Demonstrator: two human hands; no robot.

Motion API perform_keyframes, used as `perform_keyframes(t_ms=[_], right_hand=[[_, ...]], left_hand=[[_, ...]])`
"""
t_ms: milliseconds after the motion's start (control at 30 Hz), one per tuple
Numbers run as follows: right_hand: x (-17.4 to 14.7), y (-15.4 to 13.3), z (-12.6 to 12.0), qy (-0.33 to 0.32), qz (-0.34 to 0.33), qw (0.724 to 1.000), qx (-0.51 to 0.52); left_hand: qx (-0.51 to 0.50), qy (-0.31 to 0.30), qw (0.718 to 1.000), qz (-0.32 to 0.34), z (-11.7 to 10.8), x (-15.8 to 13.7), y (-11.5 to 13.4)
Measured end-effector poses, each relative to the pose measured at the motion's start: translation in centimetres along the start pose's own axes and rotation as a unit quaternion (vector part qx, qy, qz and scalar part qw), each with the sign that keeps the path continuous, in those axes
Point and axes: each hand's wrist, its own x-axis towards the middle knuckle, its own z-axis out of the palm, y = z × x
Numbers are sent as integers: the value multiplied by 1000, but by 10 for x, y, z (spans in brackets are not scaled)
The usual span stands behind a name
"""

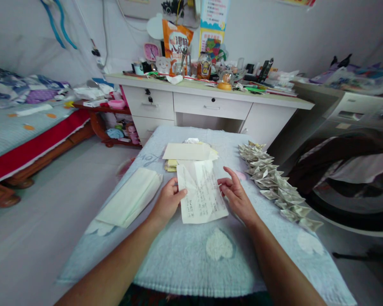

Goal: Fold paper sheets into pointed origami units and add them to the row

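Observation:
My left hand (170, 197) pinches the left edge of a creased sheet of paper (203, 199) covered in handwriting, thumb on top. At the sheet's right edge is my right hand (237, 195), its fingers apart and the index finger raised; whether a fingertip touches the paper I cannot tell. Just beyond the sheet lies a pile of papers (187, 151), cream on top with yellow edges below. To the left rests a stack of pale folded paper (129, 197). Several folded paper boats (270, 176) stand in rows along the right side.
A light blue cloth with heart patterns (178, 255) covers the table. Behind it is a white desk (210, 104) crowded with jars, a clock and a snack bag (177, 40). A washing machine (354, 114) stands right, a bed (25, 123) left.

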Motion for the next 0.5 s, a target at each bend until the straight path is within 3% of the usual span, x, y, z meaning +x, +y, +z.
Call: perform_keyframes(t_ms=[133, 300, 400, 500], right_hand=[[-2, 5, -9, -58, -75, 975, -199], [-6, 6, -7, -90, -114, 949, -279], [-6, 3, -7, -91, -138, 943, -287], [-5, 2, -10, -93, -134, 939, -304]], left_hand=[[4, 6, 999, -53, -1, -1, 1], [24, -20, 997, -75, 0, -3, -1], [45, -26, 997, -52, 0, -1, -6], [113, -7, 993, 17, -4, 2, -11]])
